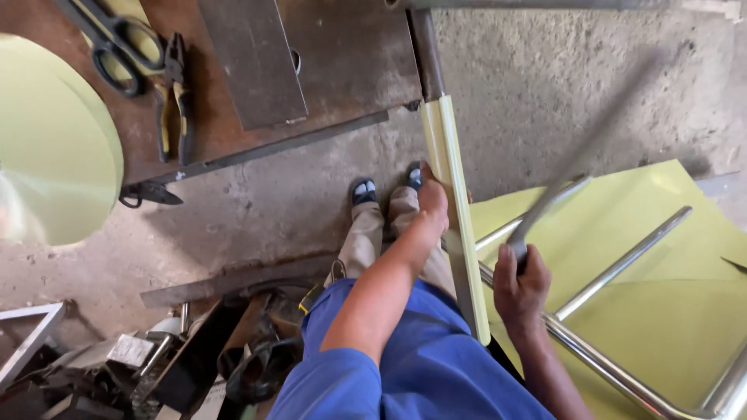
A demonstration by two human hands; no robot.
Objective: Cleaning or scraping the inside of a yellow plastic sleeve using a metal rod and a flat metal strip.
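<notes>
— Two bare hands are in view. The left hand (433,198) lies on the long pale-yellow laminate-covered strip (455,225), fingers wrapped round its edge, clenched on it.

— And the other?

— The right hand (520,289) is closed in a fist round the handle of a thin grey metal blade (580,167); the blade is blurred and slants up to the far right.

— Where does the strip sit?

— It is in the middle of the scene, running from the person's blue-clad lap up to a rusty round steel post (426,50) at the far edge.

— What else is near?

— To the right, one flat yellow-green sheet (669,311) lies on the rough concrete floor (545,85), with shiny round chrome tubes (622,264) crossing above it; I count at least three. To the far left is a rusty brown metal bench top (342,54) bearing one dark flat steel plate (253,62), one pair of black-handled shears (117,39) and one pair of pliers (173,97). One smooth pale-green round disc (50,140) fills the left edge. Dark scrap pieces (194,358) are heaped near left.
</notes>
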